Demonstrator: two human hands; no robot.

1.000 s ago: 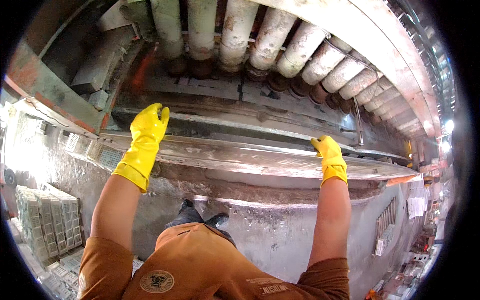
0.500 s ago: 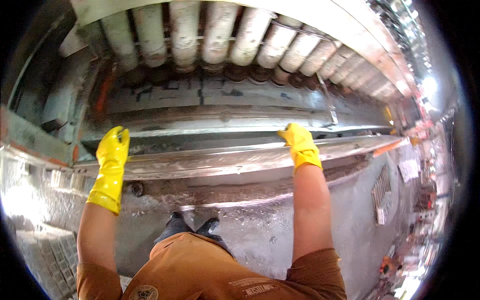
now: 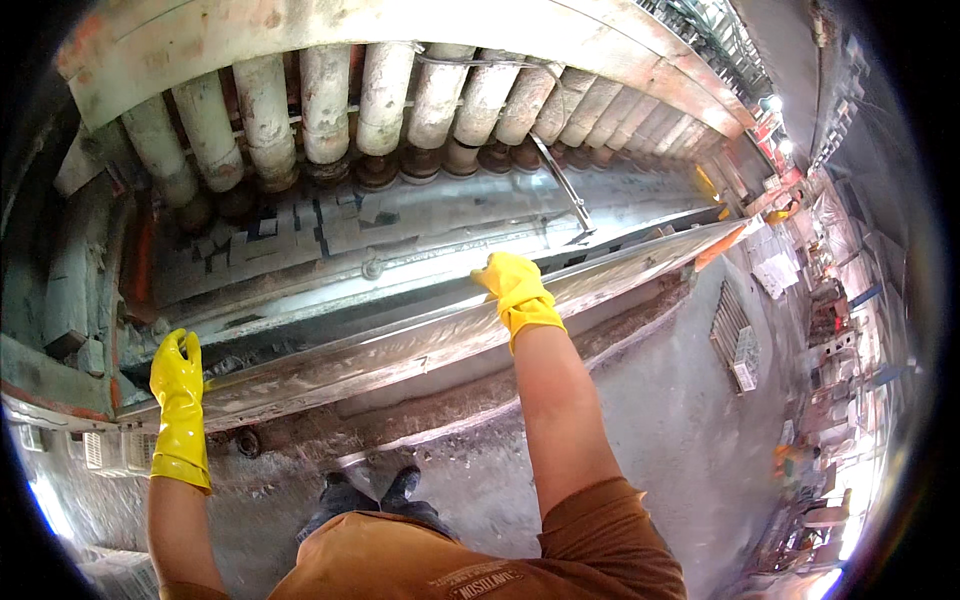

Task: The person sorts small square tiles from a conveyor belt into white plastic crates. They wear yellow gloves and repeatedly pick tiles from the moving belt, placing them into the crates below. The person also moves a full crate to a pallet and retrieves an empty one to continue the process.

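Both my hands wear long yellow rubber gloves. My left hand is over the near left end of a long trough, beside its metal front rail. Its fingers are bent and slightly apart, with nothing visible between them. Farther right, my right hand is closed above the dark gap behind that rail. Whatever it grips, if anything, is hidden under the glove. Beyond the gap runs a pale wet ledge. A thin metal bar with a crosspiece leans there, right of my right hand.
Thick cylindrical columns line the back beneath a pale curved beam. At the rail's far end is another person's yellow-gloved hand. A slatted pallet lies on the wet grey floor. A white crate stands at left.
My view has swung, so the rail now slants up to the right. Both hands appear farther left and lower, the right one still closed. The far end shows more clearly.
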